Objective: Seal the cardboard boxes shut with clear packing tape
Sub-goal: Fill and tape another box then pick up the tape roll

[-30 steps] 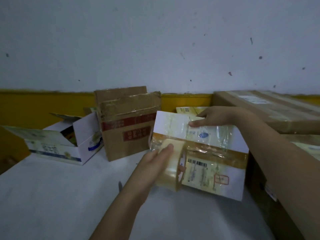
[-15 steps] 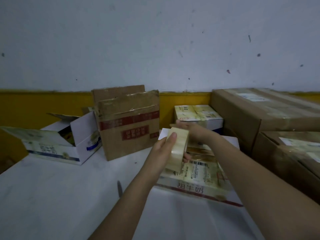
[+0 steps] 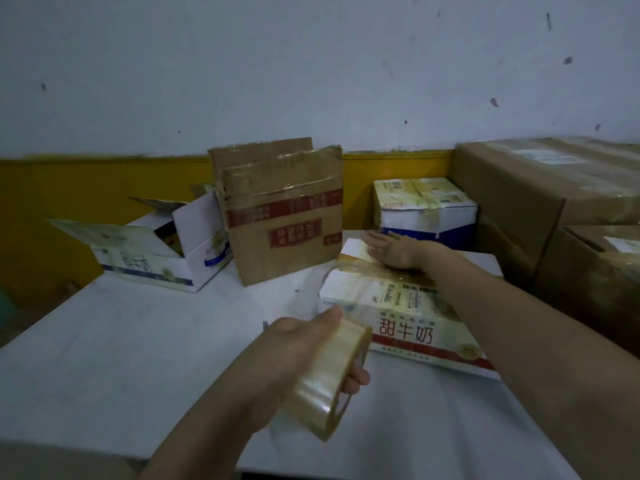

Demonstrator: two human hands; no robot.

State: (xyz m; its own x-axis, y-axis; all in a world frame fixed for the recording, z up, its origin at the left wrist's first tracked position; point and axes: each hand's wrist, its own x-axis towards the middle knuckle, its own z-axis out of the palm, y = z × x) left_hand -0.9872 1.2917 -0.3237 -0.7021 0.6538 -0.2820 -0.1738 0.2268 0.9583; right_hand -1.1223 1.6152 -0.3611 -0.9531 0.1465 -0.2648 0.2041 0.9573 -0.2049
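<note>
Left hand (image 3: 294, 368) (lower centre) grips tape roll (image 3: 329, 382); right hand (image 3: 391, 251), fingers straight, apparently presses carton (image 3: 408, 327) top, printed 甜牛奶.

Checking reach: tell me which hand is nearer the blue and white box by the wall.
Right. The right hand lies flat on the milk carton just before the blue and white box; the left hand grips the tape roll, nearer the camera.

We see a white table (image 3: 121, 341) standing against a wall (image 3: 311, 64) that is pale above a yellow band (image 3: 86, 188) running along its lower part. Small dark marks speckle the pale part. The light is dim, and finer detail is hard to tell.
</note>
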